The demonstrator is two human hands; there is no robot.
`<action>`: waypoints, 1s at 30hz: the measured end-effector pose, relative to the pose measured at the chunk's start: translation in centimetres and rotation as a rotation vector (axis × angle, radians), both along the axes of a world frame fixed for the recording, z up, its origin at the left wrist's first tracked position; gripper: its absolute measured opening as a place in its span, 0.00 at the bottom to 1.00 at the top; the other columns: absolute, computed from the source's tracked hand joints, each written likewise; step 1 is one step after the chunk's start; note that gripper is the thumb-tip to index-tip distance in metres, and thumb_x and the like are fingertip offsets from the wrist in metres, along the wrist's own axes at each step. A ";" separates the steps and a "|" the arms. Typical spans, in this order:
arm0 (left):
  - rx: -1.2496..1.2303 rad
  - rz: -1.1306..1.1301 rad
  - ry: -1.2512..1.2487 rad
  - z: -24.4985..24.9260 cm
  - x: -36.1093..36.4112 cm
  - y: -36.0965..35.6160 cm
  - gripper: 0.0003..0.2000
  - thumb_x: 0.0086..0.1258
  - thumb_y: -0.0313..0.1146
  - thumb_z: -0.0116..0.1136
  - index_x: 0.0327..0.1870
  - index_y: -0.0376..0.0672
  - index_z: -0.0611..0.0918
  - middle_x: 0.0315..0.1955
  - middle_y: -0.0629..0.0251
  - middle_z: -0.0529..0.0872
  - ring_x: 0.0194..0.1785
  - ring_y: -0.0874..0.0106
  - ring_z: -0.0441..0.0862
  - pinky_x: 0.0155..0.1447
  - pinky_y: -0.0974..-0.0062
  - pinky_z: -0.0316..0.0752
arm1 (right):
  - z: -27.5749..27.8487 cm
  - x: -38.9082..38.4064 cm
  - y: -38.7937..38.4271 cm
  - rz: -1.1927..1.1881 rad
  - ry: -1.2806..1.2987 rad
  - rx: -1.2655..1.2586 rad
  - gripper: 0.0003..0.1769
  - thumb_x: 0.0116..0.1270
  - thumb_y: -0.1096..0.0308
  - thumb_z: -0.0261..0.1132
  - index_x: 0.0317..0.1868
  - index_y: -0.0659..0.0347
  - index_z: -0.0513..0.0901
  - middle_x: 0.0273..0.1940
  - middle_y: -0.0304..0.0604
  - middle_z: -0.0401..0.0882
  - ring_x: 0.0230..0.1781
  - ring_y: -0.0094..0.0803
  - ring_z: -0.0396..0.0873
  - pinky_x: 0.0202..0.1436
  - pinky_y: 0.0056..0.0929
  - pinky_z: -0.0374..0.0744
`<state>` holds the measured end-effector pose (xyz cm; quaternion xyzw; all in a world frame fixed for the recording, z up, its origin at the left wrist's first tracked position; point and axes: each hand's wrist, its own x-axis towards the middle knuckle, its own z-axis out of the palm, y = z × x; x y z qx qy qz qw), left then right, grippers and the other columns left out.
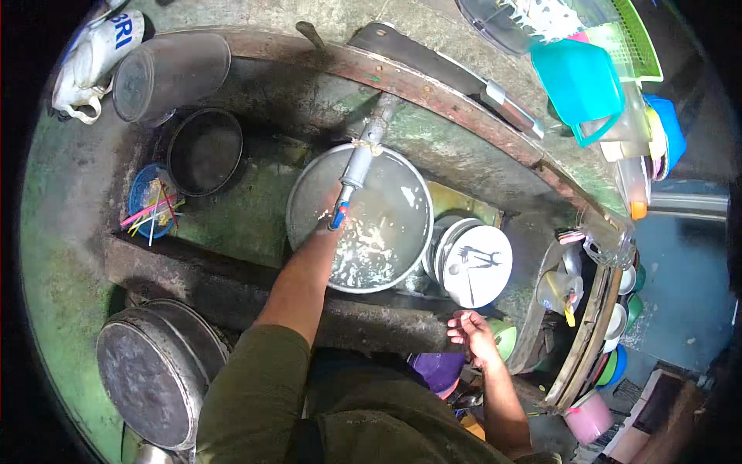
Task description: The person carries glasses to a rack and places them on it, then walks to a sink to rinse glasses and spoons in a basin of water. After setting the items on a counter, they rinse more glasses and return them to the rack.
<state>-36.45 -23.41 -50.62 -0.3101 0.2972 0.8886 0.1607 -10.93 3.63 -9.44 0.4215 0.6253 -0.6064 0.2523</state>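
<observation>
My left arm reaches over a large round metal basin (427, 232) of cloudy, foamy water. My left hand (328, 230) is at the tap (357, 166), right by its blue lever (338, 216); its fingers are mostly hidden behind the spout. Over the sink's front ledge hangs my right hand (473, 334), fingers loosely curled and apart, with nothing in them. Just beyond it, a stack of white plates (495, 272) stands beside the basin, with spoons and forks (474, 259) on top. A light green bowl (505, 339) sits close to my right wrist.
In the sink's left part are a dark round pan (205, 152) and a blue basket (144, 189) of coloured straws. A big blackened pot (147, 387) stands at the front left. A knife (510, 108) lies along the back ledge, near a turquoise pitcher (578, 83).
</observation>
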 end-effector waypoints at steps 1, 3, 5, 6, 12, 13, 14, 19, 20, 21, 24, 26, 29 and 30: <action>-0.168 -0.162 0.049 -0.1 1.0 -0.5 0.21 0.67 0.55 0.54 0.39 0.44 0.79 0.30 0.61 0.80 0.29 0.68 0.77 0.30 0.65 0.74 | 0.2 -0.2 -0.4 0.012 -0.010 0.008 0.14 0.75 0.60 0.55 0.51 0.60 0.74 0.40 0.39 0.80 0.33 0.24 0.79 0.35 0.22 0.79; -0.518 -0.389 0.277 -5.5 2.1 -0.9 0.21 0.63 0.46 0.58 0.51 0.41 0.77 0.43 0.54 0.81 0.43 0.62 0.80 0.42 0.65 0.77 | 0.1 -0.3 -0.9 0.025 -0.007 -0.001 0.15 0.75 0.59 0.54 0.51 0.61 0.74 0.39 0.39 0.80 0.33 0.24 0.79 0.36 0.22 0.78; -0.946 -0.712 0.211 -3.3 2.2 -2.1 0.25 0.57 0.45 0.62 0.54 0.41 0.77 0.45 0.53 0.81 0.45 0.60 0.80 0.46 0.65 0.76 | 0.4 -0.9 -1.4 0.033 0.012 -0.014 0.14 0.75 0.59 0.54 0.51 0.61 0.74 0.39 0.39 0.80 0.33 0.24 0.79 0.36 0.22 0.78; -1.369 -1.026 0.120 -0.6 2.2 -3.1 0.30 0.52 0.44 0.65 0.57 0.41 0.76 0.46 0.52 0.82 0.48 0.57 0.79 0.50 0.65 0.75 | 0.4 -1.1 -1.7 0.045 0.030 -0.022 0.14 0.75 0.59 0.54 0.51 0.61 0.74 0.39 0.39 0.80 0.33 0.24 0.79 0.36 0.22 0.78; -0.511 -0.666 0.217 23.9 5.6 -7.9 0.21 0.54 0.46 0.66 0.40 0.36 0.84 0.32 0.58 0.83 0.35 0.68 0.79 0.40 0.69 0.76 | 0.3 -4.6 -4.2 0.103 0.064 -0.065 0.13 0.76 0.59 0.53 0.48 0.60 0.75 0.39 0.38 0.80 0.34 0.22 0.78 0.37 0.21 0.77; -0.644 -0.710 0.092 28.0 6.1 -8.1 0.21 0.53 0.47 0.66 0.38 0.36 0.84 0.31 0.59 0.83 0.32 0.70 0.79 0.36 0.72 0.75 | 0.0 -5.4 -4.9 0.141 0.081 -0.082 0.13 0.76 0.59 0.53 0.48 0.60 0.75 0.39 0.38 0.80 0.34 0.22 0.78 0.37 0.21 0.77; -0.626 -0.805 0.152 28.9 6.3 -8.9 0.24 0.52 0.47 0.68 0.44 0.37 0.83 0.34 0.59 0.84 0.32 0.72 0.79 0.32 0.77 0.75 | -0.1 -6.5 -5.7 0.181 0.099 -0.098 0.13 0.75 0.58 0.54 0.48 0.60 0.75 0.40 0.38 0.80 0.34 0.23 0.78 0.37 0.21 0.77; -0.311 -0.646 -0.038 35.2 10.5 -9.8 0.28 0.60 0.51 0.63 0.56 0.42 0.75 0.37 0.63 0.82 0.30 0.73 0.78 0.30 0.77 0.74 | -1.5 -12.2 -11.2 0.372 0.166 -0.191 0.14 0.75 0.58 0.55 0.50 0.59 0.74 0.41 0.39 0.80 0.36 0.25 0.78 0.40 0.24 0.78; -0.314 -0.637 -0.042 36.3 11.3 -10.1 0.28 0.60 0.51 0.63 0.56 0.42 0.75 0.37 0.63 0.82 0.30 0.73 0.78 0.30 0.77 0.74 | -1.6 -13.4 -12.7 0.392 0.165 -0.198 0.14 0.75 0.58 0.55 0.51 0.59 0.74 0.42 0.39 0.79 0.37 0.26 0.78 0.40 0.24 0.78; -0.193 -0.620 -0.061 37.3 12.0 -10.5 0.27 0.61 0.51 0.62 0.55 0.43 0.75 0.37 0.64 0.81 0.30 0.72 0.78 0.31 0.76 0.75 | -2.2 -14.6 -13.8 0.437 0.170 -0.202 0.17 0.74 0.56 0.55 0.54 0.58 0.73 0.44 0.41 0.79 0.38 0.28 0.78 0.42 0.26 0.78; -0.042 -0.602 -0.096 36.7 13.4 -11.2 0.23 0.64 0.51 0.60 0.52 0.46 0.76 0.37 0.66 0.80 0.31 0.71 0.79 0.32 0.72 0.76 | -0.6 -18.2 -17.8 0.504 0.097 -0.202 0.28 0.71 0.50 0.58 0.65 0.54 0.62 0.45 0.43 0.77 0.37 0.31 0.80 0.35 0.32 0.83; 0.080 -0.628 -0.084 36.3 13.9 -11.7 0.22 0.67 0.51 0.55 0.58 0.51 0.72 0.38 0.65 0.80 0.33 0.69 0.79 0.32 0.74 0.75 | 0.4 -19.8 -19.4 0.535 0.018 -0.307 0.33 0.70 0.50 0.60 0.68 0.52 0.59 0.45 0.43 0.76 0.37 0.32 0.81 0.34 0.37 0.85; -0.076 -0.637 0.103 36.7 13.5 -12.0 0.30 0.63 0.36 0.61 0.66 0.51 0.64 0.39 0.66 0.79 0.36 0.71 0.79 0.36 0.73 0.76 | 0.5 -21.1 -20.3 0.672 0.053 -0.352 0.26 0.65 0.56 0.67 0.58 0.53 0.68 0.41 0.39 0.76 0.33 0.28 0.80 0.34 0.36 0.85; -0.293 -0.633 0.222 37.0 13.4 -12.0 0.35 0.61 0.29 0.64 0.69 0.51 0.60 0.40 0.66 0.79 0.37 0.71 0.79 0.38 0.72 0.76 | -0.1 -21.3 -20.5 0.775 0.094 -0.384 0.22 0.63 0.58 0.69 0.53 0.54 0.72 0.40 0.38 0.76 0.32 0.27 0.80 0.33 0.34 0.85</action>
